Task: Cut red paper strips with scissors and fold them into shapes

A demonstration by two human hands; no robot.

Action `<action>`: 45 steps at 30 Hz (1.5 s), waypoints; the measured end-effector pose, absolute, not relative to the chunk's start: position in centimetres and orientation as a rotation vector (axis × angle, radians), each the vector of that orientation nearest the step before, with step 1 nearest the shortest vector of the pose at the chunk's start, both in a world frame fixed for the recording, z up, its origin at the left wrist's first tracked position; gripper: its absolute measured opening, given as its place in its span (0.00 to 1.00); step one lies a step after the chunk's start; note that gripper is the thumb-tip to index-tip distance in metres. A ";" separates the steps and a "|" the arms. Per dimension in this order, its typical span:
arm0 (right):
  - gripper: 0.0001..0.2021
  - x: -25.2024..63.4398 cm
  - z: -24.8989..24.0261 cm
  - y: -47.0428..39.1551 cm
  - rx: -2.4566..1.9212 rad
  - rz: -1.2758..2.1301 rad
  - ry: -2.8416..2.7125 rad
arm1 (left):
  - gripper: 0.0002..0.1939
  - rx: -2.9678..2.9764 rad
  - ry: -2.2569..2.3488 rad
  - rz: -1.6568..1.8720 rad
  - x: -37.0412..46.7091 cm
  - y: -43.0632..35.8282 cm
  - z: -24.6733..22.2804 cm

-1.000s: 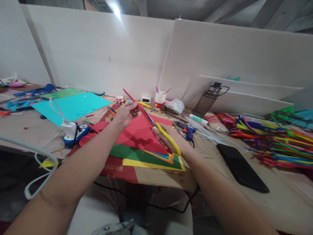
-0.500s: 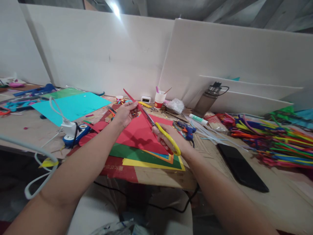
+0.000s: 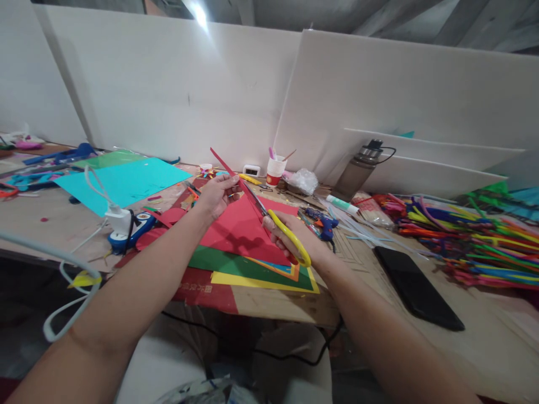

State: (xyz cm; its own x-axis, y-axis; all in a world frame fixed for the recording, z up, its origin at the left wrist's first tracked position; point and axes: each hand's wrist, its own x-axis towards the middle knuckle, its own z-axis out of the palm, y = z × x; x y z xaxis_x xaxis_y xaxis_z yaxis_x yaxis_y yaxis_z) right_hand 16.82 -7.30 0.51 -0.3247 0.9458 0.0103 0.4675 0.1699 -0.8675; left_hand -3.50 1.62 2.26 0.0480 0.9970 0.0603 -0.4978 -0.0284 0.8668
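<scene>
My left hand (image 3: 219, 196) pinches a narrow red paper strip (image 3: 222, 161), which sticks up and to the left past the fingertips. Closed around the yellow handles of a pair of scissors (image 3: 290, 235) is my right hand (image 3: 286, 233). The scissor blades point up and left along the red paper, close to the left fingers; how far they are apart is hard to make out. Below both hands lies a large red sheet (image 3: 231, 230), on top of a green sheet (image 3: 223, 261) and a yellow sheet (image 3: 252, 282), with orange and blue edges between.
A turquoise sheet (image 3: 126, 182) and a blue-and-white power strip (image 3: 130, 233) lie left. Behind stand a paper cup (image 3: 275, 170) with pens and a grey bottle (image 3: 357, 168). On the right are a glue gun (image 3: 324, 221), a black phone (image 3: 416, 286) and colourful pipe cleaners (image 3: 471, 241).
The free end of the red strip has shifted slightly up and to the left. Both hands stay in nearly the same place, with the same hold.
</scene>
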 end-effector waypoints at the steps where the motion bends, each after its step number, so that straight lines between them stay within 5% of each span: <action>1: 0.20 16.8 0.5 -7.3 -1.333 1.081 -1.875 | 0.07 0.876 0.756 1.401 -3.5 1.6 2.3; 45: 0.20 16.9 0.3 -7.4 -1.296 1.050 -1.901 | 0.06 0.879 0.697 1.429 -3.5 1.7 2.4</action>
